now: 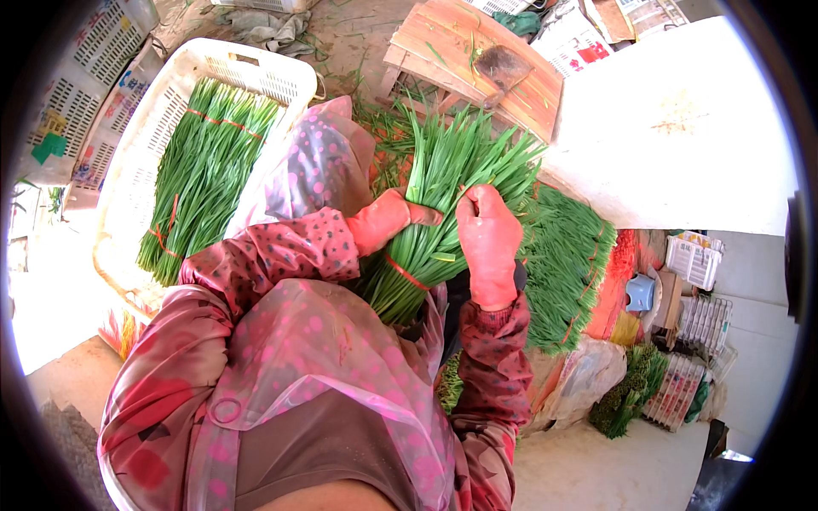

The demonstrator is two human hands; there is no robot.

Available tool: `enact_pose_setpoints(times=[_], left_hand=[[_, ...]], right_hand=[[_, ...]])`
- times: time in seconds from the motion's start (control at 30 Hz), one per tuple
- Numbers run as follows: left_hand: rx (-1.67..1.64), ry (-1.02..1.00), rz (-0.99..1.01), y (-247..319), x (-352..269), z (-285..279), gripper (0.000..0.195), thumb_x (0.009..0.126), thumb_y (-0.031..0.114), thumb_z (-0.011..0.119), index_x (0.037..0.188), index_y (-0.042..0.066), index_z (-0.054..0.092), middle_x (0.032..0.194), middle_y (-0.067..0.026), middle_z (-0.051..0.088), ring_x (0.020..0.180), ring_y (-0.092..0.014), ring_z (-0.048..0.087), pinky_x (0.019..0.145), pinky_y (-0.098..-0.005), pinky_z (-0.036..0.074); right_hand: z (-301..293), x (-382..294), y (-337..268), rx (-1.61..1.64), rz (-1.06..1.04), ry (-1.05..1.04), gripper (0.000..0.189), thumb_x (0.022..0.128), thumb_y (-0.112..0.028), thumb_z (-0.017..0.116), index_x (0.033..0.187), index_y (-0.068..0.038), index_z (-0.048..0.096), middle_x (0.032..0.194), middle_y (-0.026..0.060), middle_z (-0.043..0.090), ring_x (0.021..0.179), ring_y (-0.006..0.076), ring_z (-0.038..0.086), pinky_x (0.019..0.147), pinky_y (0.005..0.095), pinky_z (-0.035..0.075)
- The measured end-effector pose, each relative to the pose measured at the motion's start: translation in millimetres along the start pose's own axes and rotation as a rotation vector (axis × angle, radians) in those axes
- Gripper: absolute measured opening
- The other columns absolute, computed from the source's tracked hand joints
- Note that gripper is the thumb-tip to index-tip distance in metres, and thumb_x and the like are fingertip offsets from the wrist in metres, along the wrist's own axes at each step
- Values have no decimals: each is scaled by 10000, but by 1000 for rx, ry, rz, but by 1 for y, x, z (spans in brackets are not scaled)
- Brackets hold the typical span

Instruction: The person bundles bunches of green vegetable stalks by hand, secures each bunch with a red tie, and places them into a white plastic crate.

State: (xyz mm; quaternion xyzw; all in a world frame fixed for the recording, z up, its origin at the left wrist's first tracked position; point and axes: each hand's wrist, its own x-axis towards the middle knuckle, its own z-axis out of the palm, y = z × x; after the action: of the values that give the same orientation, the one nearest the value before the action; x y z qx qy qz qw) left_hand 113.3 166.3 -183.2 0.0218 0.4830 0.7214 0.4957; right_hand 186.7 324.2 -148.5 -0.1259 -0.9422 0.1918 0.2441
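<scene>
In front of my chest is a bundle of garlic chives (441, 246), tilted with its leaf tips pointing away from me. A red band (407, 273) circles it near the stem end. My left hand (391, 220), in a red rubber glove, grips the bundle from the left, thumb laid across the leaves. On the right side, my gloved right hand (489, 239) has its fingers pinched together on leaves at the bundle's edge. What exactly lies between those fingertips is partly hidden.
At left, a white plastic crate (128, 185) holds banded chive bundles (214, 172). More bundles (562, 268) lie in rows at right. Ahead stands a low wooden table (441, 38) with a broad-bladed tool (503, 69) on it. Beside it is a white surface (671, 147).
</scene>
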Motion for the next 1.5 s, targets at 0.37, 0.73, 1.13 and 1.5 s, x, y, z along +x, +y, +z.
enact_pose_setpoints(times=[0.37, 0.73, 1.13, 1.5], left_hand=[[31, -20, -27, -3, 11, -2, 370, 831, 34, 679, 1197, -7, 646, 1021, -82, 721, 871, -190, 695, 830, -339, 540], [-202, -34, 30, -16, 18, -30, 367, 859, 97, 633, 1204, -26, 610, 1017, -148, 715, 860, -276, 708, 831, -388, 569], [-392, 9, -132, -6, 5, -28, 331, 893, 153, 575, 1175, -2, 649, 1017, -149, 725, 855, -260, 712, 818, -402, 577], [-536, -61, -166, 2, 23, -17, 399, 948, 299, 596, 1196, -12, 634, 1049, -152, 724, 887, -264, 713, 868, -369, 571]], right_hand=[[20, -6, 14, -159, -41, 209, 87, 808, -136, 697, 856, -91, 640, 795, 144, 656, 722, 356, 638, 647, 450, 502], [-71, -18, -6, 722, 610, -65, 196, 953, -57, 575, 1138, 8, 590, 925, 111, 691, 718, 133, 642, 613, 251, 515], [-48, -72, -66, 967, 513, -941, 171, 936, -160, 620, 910, 3, 664, 733, 84, 677, 546, 141, 619, 530, 271, 494], [20, -56, -28, 1414, 749, 119, 561, 872, -16, 649, 1382, 63, 430, 1316, 117, 554, 1129, 212, 570, 1002, 350, 441]])
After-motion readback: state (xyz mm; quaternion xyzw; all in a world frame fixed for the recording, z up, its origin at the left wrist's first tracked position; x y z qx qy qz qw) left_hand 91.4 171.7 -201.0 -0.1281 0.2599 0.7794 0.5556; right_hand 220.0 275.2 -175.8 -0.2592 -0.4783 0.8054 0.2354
